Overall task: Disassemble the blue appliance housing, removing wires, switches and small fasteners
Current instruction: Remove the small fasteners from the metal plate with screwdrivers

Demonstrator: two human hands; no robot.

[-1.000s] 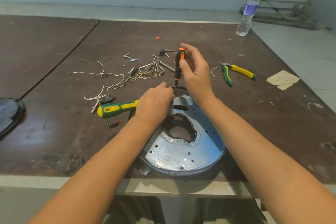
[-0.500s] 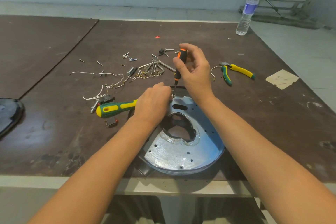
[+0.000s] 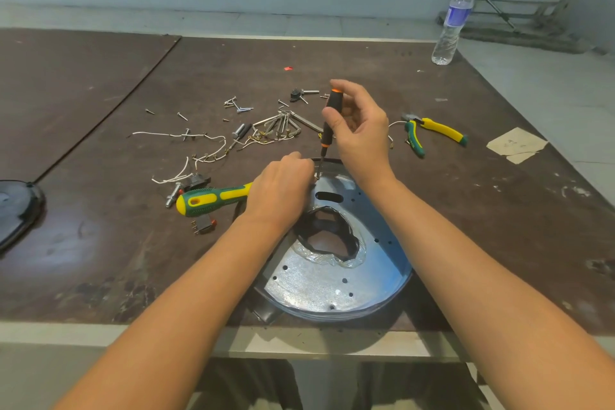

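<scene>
The round blue housing (image 3: pixel 336 280), with a ragged hole in its middle, lies at the table's near edge. My right hand (image 3: pixel 361 130) pinches a black and orange screwdriver (image 3: pixel 327 125) held upright, its tip down at the housing's far rim. My left hand (image 3: pixel 283 190) rests curled on that rim right beside the tip; what its fingers hold is hidden. Loose white wires (image 3: pixel 186 150), screws (image 3: pixel 238 105) and metal clips (image 3: pixel 283 126) lie scattered behind the housing.
A green and yellow screwdriver (image 3: pixel 213 198) lies left of my left hand, with a small switch (image 3: pixel 204 226) by it. Green and yellow pliers (image 3: pixel 432 133) lie to the right, a paper scrap (image 3: pixel 515 145) beyond. A water bottle (image 3: pixel 452 23) stands far right; a black lid (image 3: pixel 16 210) at the left edge.
My right hand's fingers have shifted around the screwdriver handle, turning it in place. The left hand and the housing have stayed put.
</scene>
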